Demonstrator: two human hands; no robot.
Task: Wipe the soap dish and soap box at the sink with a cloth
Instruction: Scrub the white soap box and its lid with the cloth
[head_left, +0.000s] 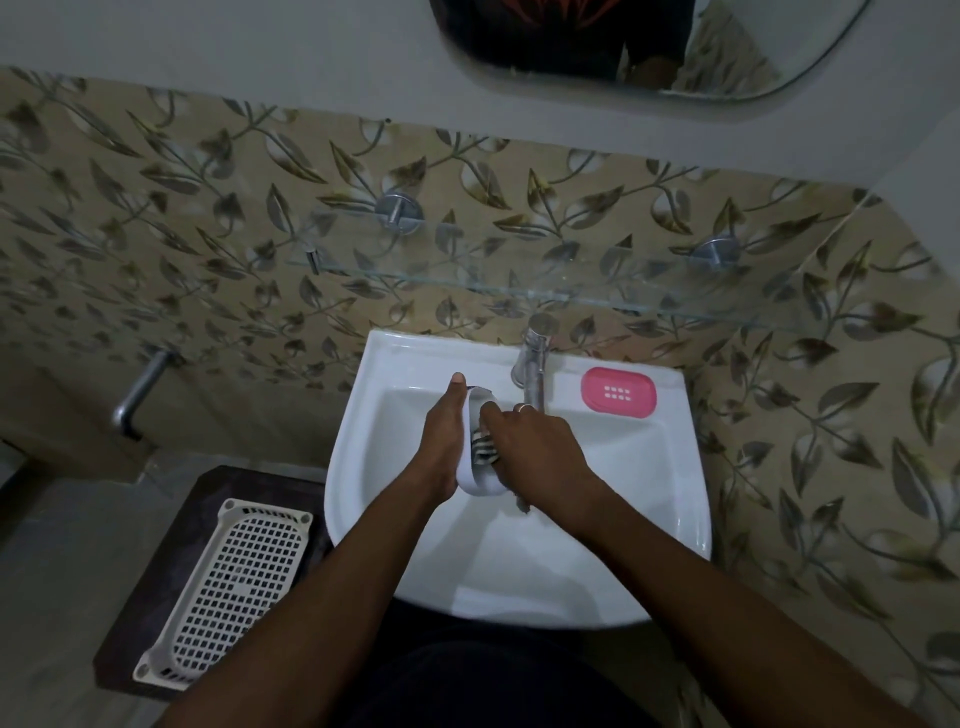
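Gripping the white soap box (478, 480) on edge, left hand (441, 436); right hand (535, 441) pinching cloth (483, 447) inside it.

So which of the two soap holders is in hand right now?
The white oval plastic holder, gripped by the left hand while the right hand presses a striped cloth into it. The pink plastic holder lies alone on the white sink rim.

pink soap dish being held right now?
No, the pink soap dish lies on the sink rim beside the tap; the left hand holds the white soap box, the right hand the cloth.
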